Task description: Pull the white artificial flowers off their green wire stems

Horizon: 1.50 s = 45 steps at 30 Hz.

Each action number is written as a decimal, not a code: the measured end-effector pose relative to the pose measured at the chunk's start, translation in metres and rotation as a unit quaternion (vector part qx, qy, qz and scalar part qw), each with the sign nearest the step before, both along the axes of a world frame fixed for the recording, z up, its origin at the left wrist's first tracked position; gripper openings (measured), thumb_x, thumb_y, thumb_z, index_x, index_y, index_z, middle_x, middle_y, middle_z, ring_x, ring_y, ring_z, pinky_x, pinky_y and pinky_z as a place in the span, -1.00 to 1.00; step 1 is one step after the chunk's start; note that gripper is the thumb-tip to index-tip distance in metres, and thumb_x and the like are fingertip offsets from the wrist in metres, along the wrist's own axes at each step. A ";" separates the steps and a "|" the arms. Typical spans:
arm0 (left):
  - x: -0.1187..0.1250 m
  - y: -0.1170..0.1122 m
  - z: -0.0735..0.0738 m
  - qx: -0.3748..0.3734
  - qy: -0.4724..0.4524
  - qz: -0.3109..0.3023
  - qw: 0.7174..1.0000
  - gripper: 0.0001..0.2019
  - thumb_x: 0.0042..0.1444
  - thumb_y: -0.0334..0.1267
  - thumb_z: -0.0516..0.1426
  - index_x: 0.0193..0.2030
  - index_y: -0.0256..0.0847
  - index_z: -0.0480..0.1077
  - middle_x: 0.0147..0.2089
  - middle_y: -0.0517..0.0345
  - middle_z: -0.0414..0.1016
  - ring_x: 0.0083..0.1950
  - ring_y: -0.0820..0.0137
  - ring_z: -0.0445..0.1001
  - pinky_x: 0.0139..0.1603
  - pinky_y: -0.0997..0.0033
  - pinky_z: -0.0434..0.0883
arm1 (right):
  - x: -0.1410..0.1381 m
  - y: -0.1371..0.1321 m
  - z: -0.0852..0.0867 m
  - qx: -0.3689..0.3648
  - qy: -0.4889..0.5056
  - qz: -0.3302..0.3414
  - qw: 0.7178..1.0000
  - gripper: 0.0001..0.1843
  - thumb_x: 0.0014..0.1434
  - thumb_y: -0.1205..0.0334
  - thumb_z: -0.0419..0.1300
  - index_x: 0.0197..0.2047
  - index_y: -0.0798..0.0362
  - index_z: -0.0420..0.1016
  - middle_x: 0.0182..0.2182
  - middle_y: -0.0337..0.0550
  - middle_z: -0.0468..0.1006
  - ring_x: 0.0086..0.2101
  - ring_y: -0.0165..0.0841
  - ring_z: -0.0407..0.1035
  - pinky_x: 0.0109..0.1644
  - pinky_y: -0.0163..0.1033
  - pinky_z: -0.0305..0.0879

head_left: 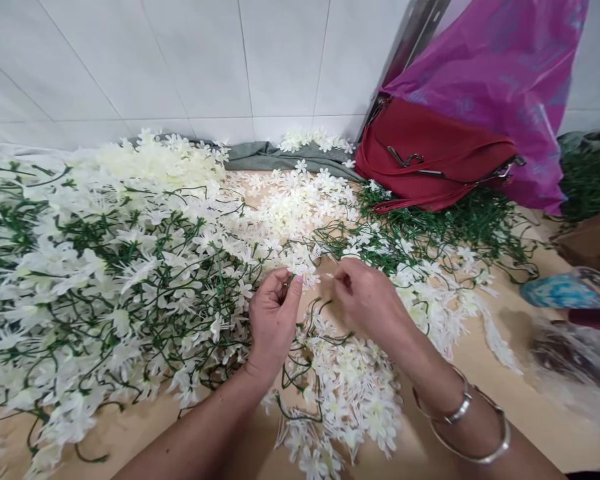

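My left hand point(275, 323) is closed in a pinch, thumb against fingers, on a thin green plastic stem point(293, 277) of an artificial flower. White petals show just beyond its fingertips. A short gap to the right, my right hand point(370, 293) is also closed, its fingertips curled together near a small white bit; what they hold is mostly hidden. Beneath and between my forearms lies a heap of white artificial blossoms point(365, 400) with a few green stems. On the left spreads a large pile of assembled white flowers on green stems point(130, 267).
Loose white blossoms point(290, 207) lie ahead on the tan table point(530, 427). Bare green stems point(485, 213) lie under a red handbag point(430, 147), beside a purple plastic bag point(510, 73). A clear plastic bag point(575, 367) is at right. A tiled wall point(285, 60) stands behind.
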<state>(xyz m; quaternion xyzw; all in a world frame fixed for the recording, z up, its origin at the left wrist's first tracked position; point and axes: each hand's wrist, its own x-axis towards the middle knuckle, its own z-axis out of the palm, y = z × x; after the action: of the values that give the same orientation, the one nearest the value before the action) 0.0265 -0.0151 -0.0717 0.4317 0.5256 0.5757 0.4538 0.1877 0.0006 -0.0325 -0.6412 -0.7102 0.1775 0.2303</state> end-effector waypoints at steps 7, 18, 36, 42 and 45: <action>0.001 -0.003 0.002 -0.003 0.016 -0.017 1.000 -0.73 0.27 -0.14 0.25 -0.39 -0.19 0.34 -0.51 0.36 0.12 -0.47 0.52 0.07 -0.44 0.56 0.13 | -0.004 -0.028 0.009 -0.024 0.354 -0.048 0.934 -0.90 0.16 0.18 0.31 -0.33 0.00 0.52 -0.42 -0.24 0.55 -0.37 -0.35 0.42 -0.24 -0.20 0.35; 0.002 -0.008 0.001 0.044 0.090 -0.067 0.993 -0.91 0.25 -0.27 0.22 -0.27 -0.21 0.49 -0.44 0.30 0.31 -0.43 0.49 0.19 -0.37 0.50 0.21 | -0.020 -0.021 -0.007 -0.101 0.466 -0.084 0.875 -0.75 0.04 0.14 0.35 -0.24 -0.01 0.42 -0.52 -0.34 0.49 -0.50 -0.41 0.35 -0.38 -0.22 0.27; 0.002 -0.006 0.001 0.038 0.070 -0.122 0.989 -0.82 0.31 -0.16 0.20 -0.23 -0.23 0.49 -0.40 0.23 0.43 -0.38 0.45 0.31 -0.31 0.47 0.31 | -0.019 -0.024 -0.014 -0.069 0.520 -0.096 0.846 -0.84 0.08 0.13 0.42 -0.30 0.01 0.63 -0.47 -0.25 0.60 -0.49 -0.42 0.41 -0.39 -0.28 0.34; 0.001 -0.008 0.011 0.035 0.048 -0.094 0.994 -0.80 0.31 -0.11 0.22 -0.17 -0.19 0.55 -0.48 0.27 0.32 -0.47 0.45 0.21 -0.39 0.46 0.23 | -0.019 -0.023 -0.014 -0.041 0.523 -0.103 0.845 -0.85 0.12 0.12 0.42 -0.32 0.00 0.63 -0.51 -0.28 0.54 -0.48 -0.41 0.35 -0.38 -0.29 0.29; 0.000 -0.009 0.023 0.023 -0.013 -0.094 0.995 -0.69 0.34 0.02 0.17 -0.14 -0.17 0.59 -0.55 0.29 0.20 -0.52 0.44 0.10 -0.44 0.44 0.19 | -0.018 -0.024 -0.015 -0.035 0.524 -0.109 0.844 -0.80 0.09 0.07 0.45 -0.36 0.00 0.60 -0.52 -0.30 0.51 -0.47 -0.40 0.33 -0.35 -0.28 0.27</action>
<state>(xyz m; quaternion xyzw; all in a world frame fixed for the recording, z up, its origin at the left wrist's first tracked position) 0.0267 -0.0241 -0.0486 0.4819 0.4630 0.5485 0.5026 0.1698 -0.0230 -0.0471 -0.5334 -0.4032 0.4852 0.5634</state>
